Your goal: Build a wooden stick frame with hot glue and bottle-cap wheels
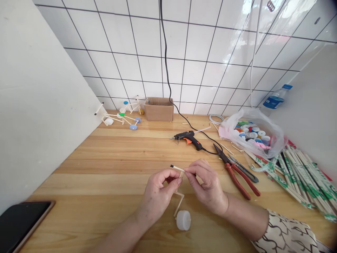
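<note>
Between my hands is a small frame of pale wooden sticks (180, 201), with a whitish translucent bottle cap (183, 220) at its lower end. My left hand (163, 186) is closed, thumb and fingers pinching the upper part of the frame. A short crosswise stick (177, 168) with a black tip on its left end lies across the top of the frame. The thumb and forefinger of my right hand (204, 182) pinch near the right end of that stick. Part of the frame is hidden behind my left fingers.
Beyond my hands lies a black glue gun (188, 137). Right of it are red-handled pliers (238, 174), a utility knife (243, 168), a bag of bottle caps (252, 133) and wrapped chopsticks (308, 179). A cardboard box (159, 109), cap-wheeled stick models (122, 117) and a phone (25, 225) are also there.
</note>
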The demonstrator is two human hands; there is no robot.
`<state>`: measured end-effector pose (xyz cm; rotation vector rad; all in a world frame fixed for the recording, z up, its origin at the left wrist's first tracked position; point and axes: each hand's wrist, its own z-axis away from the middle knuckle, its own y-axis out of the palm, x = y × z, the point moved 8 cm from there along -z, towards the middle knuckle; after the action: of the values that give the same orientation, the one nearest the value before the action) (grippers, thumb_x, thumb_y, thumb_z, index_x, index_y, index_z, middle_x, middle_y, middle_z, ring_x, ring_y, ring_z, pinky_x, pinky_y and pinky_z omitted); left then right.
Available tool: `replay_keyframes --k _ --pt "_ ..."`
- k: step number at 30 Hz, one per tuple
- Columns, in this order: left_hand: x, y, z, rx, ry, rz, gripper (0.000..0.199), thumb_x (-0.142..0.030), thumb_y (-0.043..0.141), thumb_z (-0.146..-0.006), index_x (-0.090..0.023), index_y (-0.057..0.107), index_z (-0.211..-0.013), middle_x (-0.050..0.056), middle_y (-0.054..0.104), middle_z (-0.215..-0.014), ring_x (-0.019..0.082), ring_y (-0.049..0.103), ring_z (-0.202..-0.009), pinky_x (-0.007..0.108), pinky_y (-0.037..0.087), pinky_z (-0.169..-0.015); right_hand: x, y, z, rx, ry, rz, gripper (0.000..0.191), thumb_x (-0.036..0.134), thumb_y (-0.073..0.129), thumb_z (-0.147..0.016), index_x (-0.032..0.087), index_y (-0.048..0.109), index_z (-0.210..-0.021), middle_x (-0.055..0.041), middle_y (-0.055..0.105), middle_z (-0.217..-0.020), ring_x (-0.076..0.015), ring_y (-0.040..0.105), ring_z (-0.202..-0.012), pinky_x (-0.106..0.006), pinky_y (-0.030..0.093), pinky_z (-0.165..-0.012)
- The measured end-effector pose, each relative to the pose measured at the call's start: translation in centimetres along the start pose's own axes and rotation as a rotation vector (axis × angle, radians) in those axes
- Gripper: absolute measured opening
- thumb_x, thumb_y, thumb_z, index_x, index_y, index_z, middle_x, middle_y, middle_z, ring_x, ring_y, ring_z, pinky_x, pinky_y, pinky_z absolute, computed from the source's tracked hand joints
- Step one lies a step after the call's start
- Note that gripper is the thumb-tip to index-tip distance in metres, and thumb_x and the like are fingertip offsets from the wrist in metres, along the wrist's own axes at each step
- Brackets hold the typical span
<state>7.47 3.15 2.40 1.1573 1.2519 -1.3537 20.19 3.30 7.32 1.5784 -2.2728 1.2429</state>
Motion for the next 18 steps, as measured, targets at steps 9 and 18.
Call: replay_keyframes --k 9,18 --pt "-0.09 0.05 0.00 0.008 0.006 -0.020 0.014 -0.027 0.058 -0.073 -0.017 0.064 -0.066 -0.001 0.058 -0.061 0.012 0.049 -0.056 0.020 0.041 -0.051 -0.06 -0.01 0.13 0.003 0.009 -0.007 0.013 0.012 0.051 -0.087 0.018 0.062 -0.084 -0.0044 0.062 -0.072 -0.0171 0.056 -0.067 -0.032 0.044 -0.062" --pt "0.10 0.21 -0.10 0.038 -0.019 -0.001 0.014 -0.026 0.059 -0.073 -0.016 0.064 -0.064 -0.002 0.055 -0.059 0.012 0.047 -0.056 0.021 0.041 -0.052 -0.13 0.02 -0.10 0.048 0.032 -0.045 0.014 0.012 0.051 -0.087 0.019 0.064 -0.087 -0.0040 0.064 -0.072 -0.0175 0.057 -0.068 -0.033 0.043 -0.065"
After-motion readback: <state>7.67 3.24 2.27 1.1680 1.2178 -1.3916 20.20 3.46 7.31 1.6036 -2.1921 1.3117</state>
